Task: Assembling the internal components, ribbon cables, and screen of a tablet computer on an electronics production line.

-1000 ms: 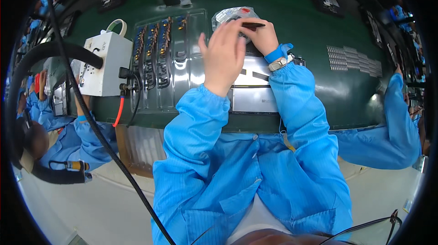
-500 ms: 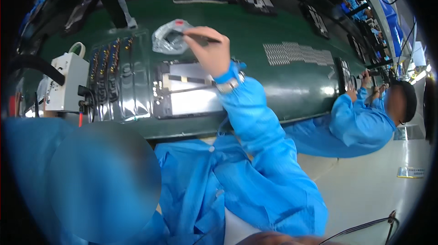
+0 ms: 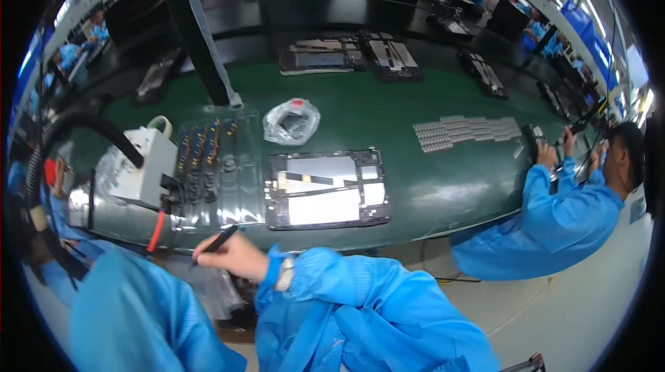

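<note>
My right hand (image 3: 232, 258) is pulled back below the near edge of the green belt and pinches a thin black stick-like tool (image 3: 216, 240). A watch sits on that wrist. On the belt beyond it lies an opened tablet frame (image 3: 325, 188) with silver panels and a dark strip across it. A crumpled clear plastic bag (image 3: 292, 121) lies behind the frame. My left sleeve (image 3: 138, 316) fills the lower left; the left hand itself is hidden.
Left of the frame, a clear tray (image 3: 215, 171) holds several small parts beside a white box (image 3: 138, 167) with a red cable and a black hose (image 3: 90, 126). Rows of small grey pieces (image 3: 464, 133) lie to the right. A co-worker in blue (image 3: 561, 213) works at the belt's right end.
My right hand has come back from the plastic bag to below the belt's near edge, still gripping the black tool. The view has shifted so the belt sits farther away.
</note>
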The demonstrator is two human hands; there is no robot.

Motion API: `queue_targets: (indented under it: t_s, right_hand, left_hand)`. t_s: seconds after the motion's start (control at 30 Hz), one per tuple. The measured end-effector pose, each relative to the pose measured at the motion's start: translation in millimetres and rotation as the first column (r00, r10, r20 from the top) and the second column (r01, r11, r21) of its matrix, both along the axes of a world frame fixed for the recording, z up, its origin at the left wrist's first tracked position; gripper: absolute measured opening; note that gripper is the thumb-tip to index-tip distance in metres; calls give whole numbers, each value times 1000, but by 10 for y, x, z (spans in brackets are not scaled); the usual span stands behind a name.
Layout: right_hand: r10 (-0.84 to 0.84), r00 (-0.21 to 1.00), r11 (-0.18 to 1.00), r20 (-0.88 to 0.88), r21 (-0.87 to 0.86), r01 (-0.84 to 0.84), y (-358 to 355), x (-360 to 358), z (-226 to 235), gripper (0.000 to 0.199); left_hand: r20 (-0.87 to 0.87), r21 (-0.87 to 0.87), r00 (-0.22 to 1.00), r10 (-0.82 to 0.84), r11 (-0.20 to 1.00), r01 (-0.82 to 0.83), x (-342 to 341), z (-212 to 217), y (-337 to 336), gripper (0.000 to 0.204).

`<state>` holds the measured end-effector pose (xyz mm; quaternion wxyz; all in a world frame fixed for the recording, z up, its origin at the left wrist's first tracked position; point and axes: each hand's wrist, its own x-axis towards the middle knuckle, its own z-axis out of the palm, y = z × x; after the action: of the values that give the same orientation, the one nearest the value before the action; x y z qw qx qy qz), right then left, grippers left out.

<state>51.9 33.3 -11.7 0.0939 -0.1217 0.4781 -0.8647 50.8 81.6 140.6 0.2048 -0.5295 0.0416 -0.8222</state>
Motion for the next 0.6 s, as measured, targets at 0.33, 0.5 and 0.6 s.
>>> queue_targets:
  t_s: [0.33, 0.5, 0.6]
  right_hand:
    - [589, 613, 803, 526, -469, -369, -1814, -399, -546, 15]
    - [586, 568, 804, 578, -504, -316, -1954, -436, -460, 11]
    - [562, 571, 825, 599, -457, -332, -1839, -419, -582, 16]
  left_hand:
    - [-320, -187, 928, -191, 973, 136, -56, -8, -559, 38]
    - [-366, -229, 891, -268, 954, 193, -101, -235, -823, 38]
    - [-366, -254, 883, -293, 945, 208, -113, -433, -979, 39]
